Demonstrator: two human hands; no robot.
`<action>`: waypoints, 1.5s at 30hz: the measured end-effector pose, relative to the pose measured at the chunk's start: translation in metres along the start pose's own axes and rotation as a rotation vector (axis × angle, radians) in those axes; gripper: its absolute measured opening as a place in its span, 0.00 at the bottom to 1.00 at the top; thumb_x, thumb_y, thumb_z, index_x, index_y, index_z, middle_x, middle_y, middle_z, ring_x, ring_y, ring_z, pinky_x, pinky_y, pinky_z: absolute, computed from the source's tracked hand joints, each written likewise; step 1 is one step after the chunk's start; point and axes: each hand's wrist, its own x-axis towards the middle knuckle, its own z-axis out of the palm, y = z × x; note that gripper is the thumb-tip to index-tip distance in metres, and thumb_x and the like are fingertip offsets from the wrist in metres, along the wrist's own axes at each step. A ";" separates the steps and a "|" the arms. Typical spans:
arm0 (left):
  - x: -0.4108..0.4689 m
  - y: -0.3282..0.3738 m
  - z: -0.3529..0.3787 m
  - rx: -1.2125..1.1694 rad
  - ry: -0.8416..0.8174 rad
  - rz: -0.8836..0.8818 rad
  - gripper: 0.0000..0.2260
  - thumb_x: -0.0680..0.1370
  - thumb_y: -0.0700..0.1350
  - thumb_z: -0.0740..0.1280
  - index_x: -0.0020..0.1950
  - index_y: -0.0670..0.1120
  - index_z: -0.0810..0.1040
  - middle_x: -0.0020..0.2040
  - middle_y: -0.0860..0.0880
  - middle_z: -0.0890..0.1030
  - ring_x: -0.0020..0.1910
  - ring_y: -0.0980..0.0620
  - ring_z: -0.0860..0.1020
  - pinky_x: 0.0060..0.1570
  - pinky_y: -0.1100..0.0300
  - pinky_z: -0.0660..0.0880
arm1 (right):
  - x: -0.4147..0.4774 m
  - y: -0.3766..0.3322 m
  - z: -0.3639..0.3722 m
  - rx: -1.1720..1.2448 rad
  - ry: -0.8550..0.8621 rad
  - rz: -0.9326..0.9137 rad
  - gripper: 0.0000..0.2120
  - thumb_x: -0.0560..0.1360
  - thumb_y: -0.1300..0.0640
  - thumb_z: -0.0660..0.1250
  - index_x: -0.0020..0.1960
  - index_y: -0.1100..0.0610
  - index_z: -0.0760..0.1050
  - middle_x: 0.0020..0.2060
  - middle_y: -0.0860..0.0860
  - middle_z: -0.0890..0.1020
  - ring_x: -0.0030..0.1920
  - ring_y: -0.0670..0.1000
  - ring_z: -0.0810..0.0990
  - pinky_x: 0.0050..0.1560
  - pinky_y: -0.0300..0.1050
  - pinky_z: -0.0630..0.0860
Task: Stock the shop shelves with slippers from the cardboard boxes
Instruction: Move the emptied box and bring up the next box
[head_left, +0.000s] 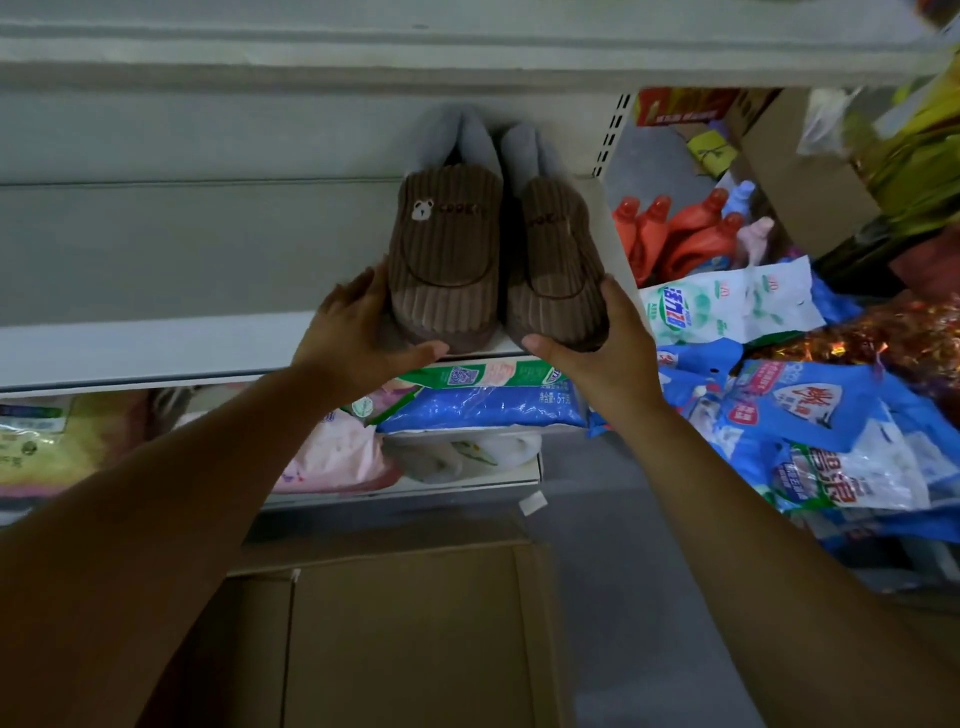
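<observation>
**Shelf, left of frame.** I recorded the white shelf (156, 343) running from the left edge to right of centre. A pink packet (332, 457) lay on the level below it, at lower left.

**Left hand.** The left hand (358, 332), just left of centre, was grasping the left slipper (447, 260). Its fingers lay along the outer side and its thumb curled under the toe end.

**Slippers.** The left slipper was brown ribbed fabric with a small white bear face and a grey lining. It rested on the shelf near the shelf's right end, with its toe at the front edge. The right slipper (556, 280), of the same kind, sat just beside it, and the two touched along their inner sides.

**Box.** A cardboard box (405, 623) occupied the lower centre, beneath both forearms.

**Right hand.** The right hand (602, 348) was grasping the right slipper, with its fingers on the outer side and its thumb wrapped under the toe.

**Right of frame.** Orange bottles (675, 234) stood beyond the shelf end at upper right. Blue and white bags (810, 415) were heaped below them.
</observation>
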 end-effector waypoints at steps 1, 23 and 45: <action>0.002 -0.002 0.000 0.005 -0.004 -0.001 0.55 0.63 0.79 0.63 0.83 0.52 0.53 0.79 0.45 0.66 0.77 0.41 0.65 0.75 0.46 0.64 | 0.001 0.000 0.000 -0.002 -0.001 -0.004 0.56 0.63 0.35 0.80 0.82 0.53 0.57 0.79 0.50 0.64 0.78 0.50 0.63 0.77 0.48 0.63; -0.024 0.038 -0.007 0.013 -0.010 -0.123 0.45 0.69 0.72 0.64 0.79 0.49 0.61 0.74 0.44 0.71 0.74 0.42 0.68 0.74 0.44 0.62 | -0.007 -0.022 -0.023 -0.228 -0.123 -0.045 0.53 0.67 0.34 0.76 0.80 0.59 0.57 0.76 0.59 0.66 0.74 0.61 0.68 0.71 0.56 0.70; -0.331 -0.076 -0.109 0.199 0.075 -0.019 0.35 0.73 0.66 0.64 0.75 0.47 0.73 0.76 0.43 0.71 0.75 0.41 0.69 0.72 0.40 0.67 | -0.266 -0.151 0.046 -0.550 -0.414 -0.333 0.43 0.76 0.39 0.70 0.83 0.51 0.53 0.82 0.51 0.53 0.82 0.54 0.52 0.80 0.52 0.53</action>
